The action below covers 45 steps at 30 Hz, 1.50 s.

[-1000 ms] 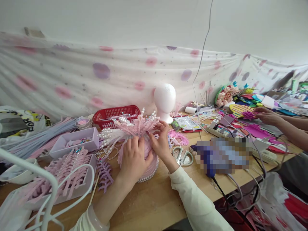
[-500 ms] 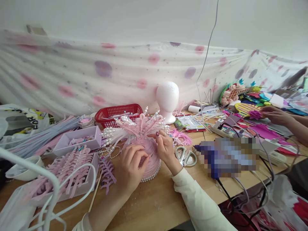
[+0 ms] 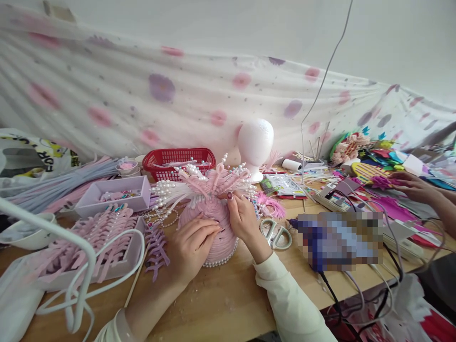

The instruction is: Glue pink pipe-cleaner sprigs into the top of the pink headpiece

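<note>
A rounded headpiece (image 3: 208,210), wound in pink fuzzy stems, sits on the table in front of me. Pearls edge its base, and pink fronds and pearl sprays fan from its far side. My right hand (image 3: 244,218) pinches at the root of the fronds, thumb and forefinger together. Against the near left side rests my left hand (image 3: 194,244), its fingers bent and pressed to the thumb; anything between the tips is hidden. Grey-handled scissors (image 3: 276,233) lie right of the headpiece. Left of my left hand is a purple frond-shaped piece (image 3: 156,249).
A white foam head (image 3: 255,145) stands behind, beside a red basket (image 3: 178,154). At left are a lilac box (image 3: 114,197), a tray of pink fronds (image 3: 117,273) and a looping white cable (image 3: 85,280). Another person's hand (image 3: 409,183) holds a magenta flower near power strips (image 3: 384,230).
My view has tilted and shifted slightly, moving the scene in the picture. Both hands stay at the headpiece, the left fingers a little flatter against it.
</note>
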### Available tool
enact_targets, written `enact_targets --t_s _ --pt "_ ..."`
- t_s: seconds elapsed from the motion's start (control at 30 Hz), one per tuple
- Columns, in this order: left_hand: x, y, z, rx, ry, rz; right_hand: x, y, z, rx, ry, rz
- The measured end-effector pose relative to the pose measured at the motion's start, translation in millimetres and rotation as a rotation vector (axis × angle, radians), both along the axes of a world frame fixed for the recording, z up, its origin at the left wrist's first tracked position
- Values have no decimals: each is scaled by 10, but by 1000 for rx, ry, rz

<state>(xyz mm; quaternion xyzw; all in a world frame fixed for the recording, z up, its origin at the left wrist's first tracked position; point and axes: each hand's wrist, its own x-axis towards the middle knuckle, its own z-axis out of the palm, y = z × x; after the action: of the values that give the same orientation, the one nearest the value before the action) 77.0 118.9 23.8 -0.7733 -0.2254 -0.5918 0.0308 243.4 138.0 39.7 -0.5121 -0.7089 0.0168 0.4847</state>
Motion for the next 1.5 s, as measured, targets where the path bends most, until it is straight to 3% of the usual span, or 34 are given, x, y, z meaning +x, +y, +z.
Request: enact_targets --t_s 0.73,0.93,1.13,1.23,1.3,1.4,1.5 --pt "-30 -8 -38 13 56 7 -21 -44 -62 100 -50 9" --pt "-50 -24 11 59 -31 -31 -14 -128 -113 265 27 -19" --pt "-104 -81 157 23 -91 24 31 -152 -46 485 321 -168" --pt "-133 -136 156 -94 -157 -31 91 -199 -9 520 458 -233" --pt "-131 -214 145 -279 -240 -83 97 -302 7 466 582 -196" --pt "-73 -399 181 -655 -396 -147 -15 -558 39 255 897 -43" --pt "33 -604 307 -832 -552 -248 -241 -855 101 11 1264 154"
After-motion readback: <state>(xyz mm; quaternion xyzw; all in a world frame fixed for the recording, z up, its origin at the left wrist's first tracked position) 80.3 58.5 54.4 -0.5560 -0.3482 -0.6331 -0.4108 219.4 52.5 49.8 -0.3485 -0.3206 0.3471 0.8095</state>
